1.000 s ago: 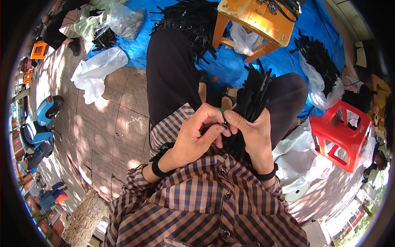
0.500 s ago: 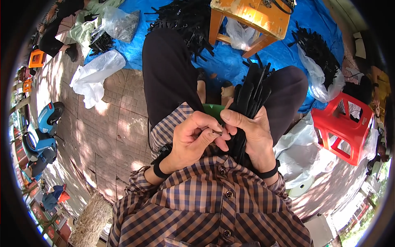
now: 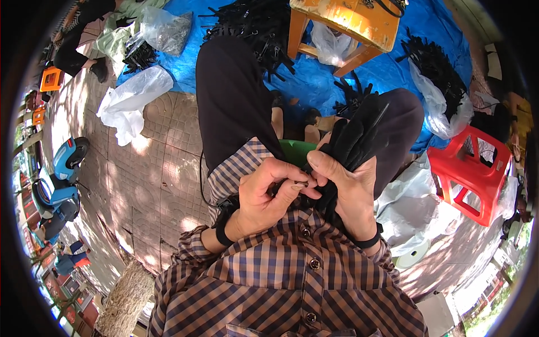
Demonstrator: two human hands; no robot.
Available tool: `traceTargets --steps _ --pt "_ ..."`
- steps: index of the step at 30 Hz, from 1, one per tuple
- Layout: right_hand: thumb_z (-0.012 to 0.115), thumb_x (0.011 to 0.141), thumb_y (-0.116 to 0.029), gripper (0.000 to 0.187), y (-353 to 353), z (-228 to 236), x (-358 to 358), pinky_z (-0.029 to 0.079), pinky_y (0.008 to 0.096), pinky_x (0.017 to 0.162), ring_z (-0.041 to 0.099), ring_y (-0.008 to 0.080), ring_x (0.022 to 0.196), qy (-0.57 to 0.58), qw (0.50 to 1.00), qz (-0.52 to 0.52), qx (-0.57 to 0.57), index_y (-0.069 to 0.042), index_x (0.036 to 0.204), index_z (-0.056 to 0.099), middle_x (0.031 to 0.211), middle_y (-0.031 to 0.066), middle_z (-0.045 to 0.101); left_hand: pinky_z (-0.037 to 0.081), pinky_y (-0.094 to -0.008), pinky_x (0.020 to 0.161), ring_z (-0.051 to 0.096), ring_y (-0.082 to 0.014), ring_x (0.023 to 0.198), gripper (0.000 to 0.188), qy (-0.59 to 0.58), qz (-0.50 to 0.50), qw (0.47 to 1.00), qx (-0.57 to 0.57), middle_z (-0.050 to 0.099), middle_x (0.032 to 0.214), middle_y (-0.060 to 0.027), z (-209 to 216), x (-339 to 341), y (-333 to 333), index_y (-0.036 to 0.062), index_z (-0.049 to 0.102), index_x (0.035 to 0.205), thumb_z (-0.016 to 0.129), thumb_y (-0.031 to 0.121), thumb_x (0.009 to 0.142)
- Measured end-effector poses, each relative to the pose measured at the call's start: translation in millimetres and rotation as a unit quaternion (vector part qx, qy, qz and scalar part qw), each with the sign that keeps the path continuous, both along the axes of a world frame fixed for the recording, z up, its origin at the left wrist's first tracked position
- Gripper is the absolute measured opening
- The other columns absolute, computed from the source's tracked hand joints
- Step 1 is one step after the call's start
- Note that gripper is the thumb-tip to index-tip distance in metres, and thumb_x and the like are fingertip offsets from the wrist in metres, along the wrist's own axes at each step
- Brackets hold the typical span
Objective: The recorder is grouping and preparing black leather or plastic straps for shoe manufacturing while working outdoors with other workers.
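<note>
Black fabric strips (image 3: 355, 135) are gripped by the right hand (image 3: 355, 188) and, at its nine o'clock, a small dark metallic piece (image 3: 301, 183) by the left hand (image 3: 261, 191); fitting seems underway, alignment needed.

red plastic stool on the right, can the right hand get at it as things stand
Probably not readily: the right hand grips a bundle of long black strips, and the red plastic stool stands off to the side, past crumpled white plastic sheeting.

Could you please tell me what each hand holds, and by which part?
Right hand: a bundle of black strips, around its lower part. Left hand: a small dark piece, pinched; which part is unclear.
</note>
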State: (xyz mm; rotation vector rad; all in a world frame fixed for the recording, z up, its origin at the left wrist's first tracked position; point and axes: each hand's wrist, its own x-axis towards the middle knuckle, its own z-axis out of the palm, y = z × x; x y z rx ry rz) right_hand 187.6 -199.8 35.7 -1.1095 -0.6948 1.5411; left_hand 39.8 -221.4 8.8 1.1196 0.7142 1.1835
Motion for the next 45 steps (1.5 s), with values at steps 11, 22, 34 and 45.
traceTargets --steps 11,22,34,45 --pt "0.07 0.078 0.001 0.013 -4.2 9.7 -7.4 0.04 0.0202 0.05 0.052 0.0077 0.054 -0.146 0.989 -0.031 0.004 0.001 0.082 0.059 0.068 0.002 0.056 0.056 -0.025 0.066 0.069 -0.0205 0.078 0.005 0.172 0.011 0.979 0.111 0.066 0.088 -0.013 -1.6 -8.8 5.1 -0.0036 0.055 0.094 0.052 -0.004 0.09" --pt "0.07 0.081 -0.005 0.022 -4.4 2.1 -1.7 0.047 0.0186 0.051 0.058 0.0053 0.06 -0.096 0.995 0.003 0.013 0.001 0.099 0.059 0.07 0.001 0.061 0.056 -0.0259 0.067 0.068 -0.02 0.074 0.007 0.034 -0.032 0.996 -0.074 0.064 0.088 -0.0134 7.3 -8.9 1.5 -0.0031 0.051 0.099 0.048 -0.003 0.092" --pt "0.07 0.082 -0.006 0.017 -6.5 -0.4 -3.5 0.046 0.0195 0.053 0.057 0.0059 0.06 -0.078 0.997 0.019 0.012 0.001 0.092 0.059 0.069 0.0006 0.061 0.056 -0.0268 0.067 0.068 -0.0202 0.075 0.008 0.043 0.003 0.998 -0.037 0.064 0.088 -0.015 1.0 -9.0 -1.3 -0.0037 0.048 0.099 0.049 -0.001 0.092" --pt "0.069 0.081 -0.002 0.02 -10.8 -9.1 -2.5 0.044 0.0191 0.053 0.055 0.0052 0.061 -0.062 0.996 0.021 0.065 0.001 0.098 0.059 0.079 0.0027 0.061 0.052 -0.0215 0.054 0.066 -0.0141 0.065 0.015 0.112 0.051 0.981 -0.149 0.064 0.079 -0.0119 16.8 -1.5 2.7 -0.0018 0.044 0.103 0.052 -0.004 0.09"
